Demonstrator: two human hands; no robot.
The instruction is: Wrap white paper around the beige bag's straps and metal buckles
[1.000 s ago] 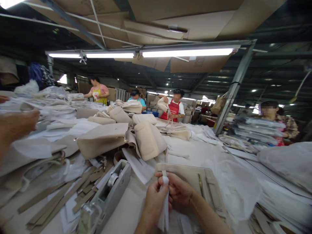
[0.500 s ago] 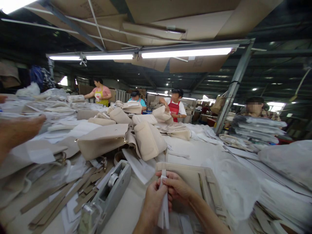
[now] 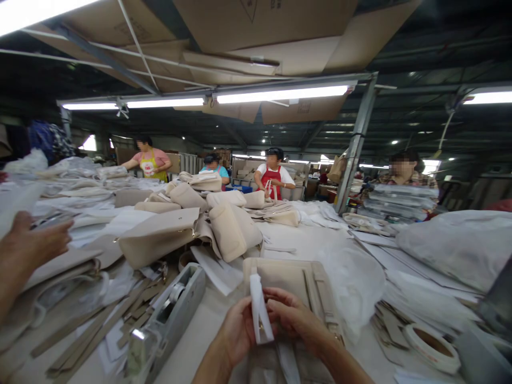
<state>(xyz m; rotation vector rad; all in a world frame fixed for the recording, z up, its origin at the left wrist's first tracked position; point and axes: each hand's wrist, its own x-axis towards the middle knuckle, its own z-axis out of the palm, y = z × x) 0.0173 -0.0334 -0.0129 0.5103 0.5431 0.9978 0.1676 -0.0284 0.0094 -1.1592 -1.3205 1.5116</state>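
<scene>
Head view: left hand [image 3: 239, 326] pinching folded white paper-like strip [image 3: 256, 296]; right hand [image 3: 294, 316], fingers bent, at strip's right edge, grip can't be told. Strip above flat beige leather-look bag [image 3: 280, 271]. Left of that, long grey metal tape dispenser [image 3: 184, 300]; beyond, piled boxy beige bags [image 3: 228, 229].

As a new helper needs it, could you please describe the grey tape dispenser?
On the pale table, find the heap of beige bags. Nearer the viewer sits the long grey tape dispenser, its boxy body distinct from flat taupe strips alongside.
</scene>
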